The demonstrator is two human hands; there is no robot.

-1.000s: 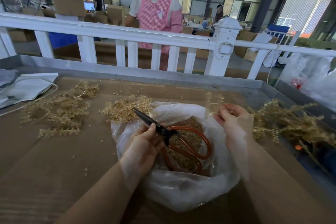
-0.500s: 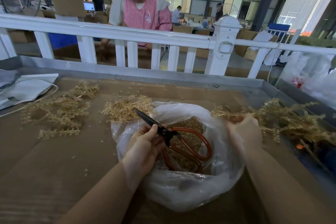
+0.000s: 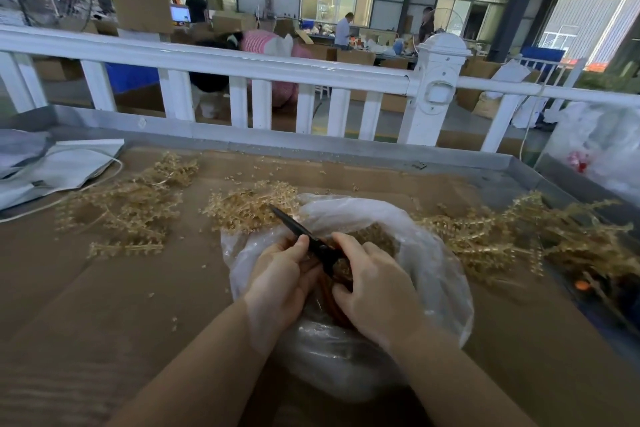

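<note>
One brown cardboard-lined counter [image 3: 104, 322] carries the work. Keep the clear crumpled plastic bag [image 3: 426, 253] directly under the cut so trimmings drop in. Draw stock from the loose gold plastic sprigs [image 3: 502, 239] heaped just right of it. The black-bladed scissors with red loop handles [image 3: 294, 224] lie over the bag mouth. The left hand [image 3: 280, 281] has its fingers clamped near the pivot. The right hand [image 3: 377, 284] curls over the handles, its grip hidden; seat it firmly before cutting.
</note>
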